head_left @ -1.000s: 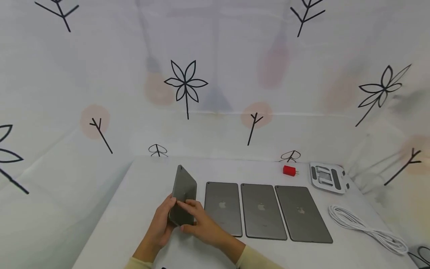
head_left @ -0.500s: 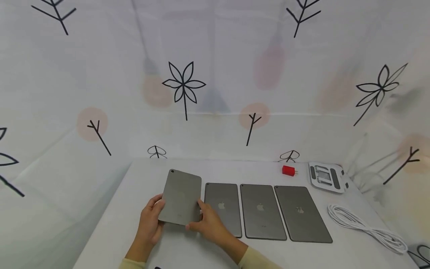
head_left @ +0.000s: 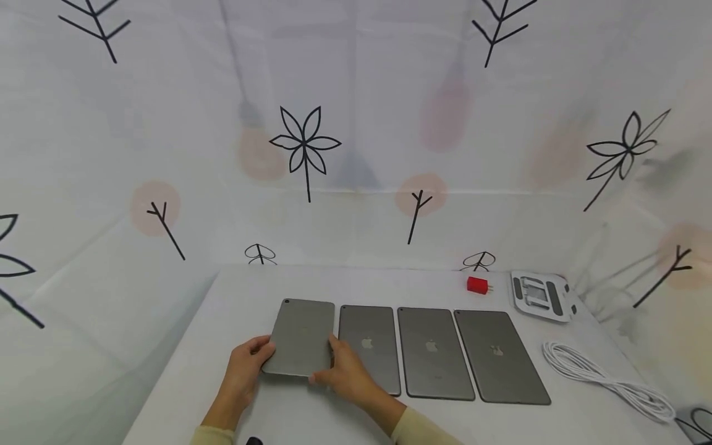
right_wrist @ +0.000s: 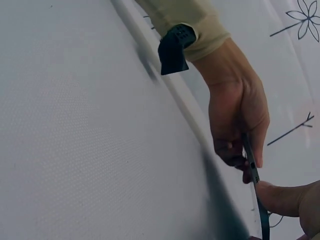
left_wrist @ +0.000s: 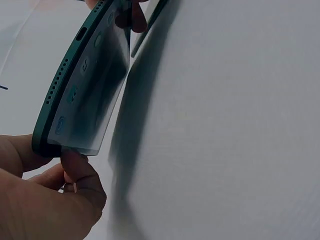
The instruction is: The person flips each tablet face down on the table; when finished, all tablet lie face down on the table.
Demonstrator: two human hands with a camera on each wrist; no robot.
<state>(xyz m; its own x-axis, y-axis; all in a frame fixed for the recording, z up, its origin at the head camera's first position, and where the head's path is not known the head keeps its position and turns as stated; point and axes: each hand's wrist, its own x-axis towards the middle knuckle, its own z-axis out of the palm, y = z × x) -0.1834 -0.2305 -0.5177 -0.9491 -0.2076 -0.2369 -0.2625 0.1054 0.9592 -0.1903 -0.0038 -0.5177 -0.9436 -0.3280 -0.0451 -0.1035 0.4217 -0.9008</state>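
Observation:
A grey tablet (head_left: 302,337), its back facing up, is held by both hands close over the white table, left of a row of similar tablets. My left hand (head_left: 241,371) pinches its left edge near the lower corner. On the opposite side my right hand (head_left: 350,372) grips the right edge, with the thumb at the bottom edge. From beneath, in the left wrist view, the lit screen (left_wrist: 92,85) with app icons shows, and a shadow lies under it. The right wrist view catches the tablet's thin edge (right_wrist: 253,170) between the two hands.
Three grey tablets lie side by side: a near one (head_left: 368,352), a middle one (head_left: 435,352) and a far right one (head_left: 500,358). Behind them are a red plug adapter (head_left: 478,285) and a white folding stand (head_left: 542,296). A coiled white cable (head_left: 606,380) lies at the right.
The held tablet has turned from nearly edge-on to back facing up, then come down toward the table. Both hands have moved down with it, keeping their grip; the other tablets stay put.

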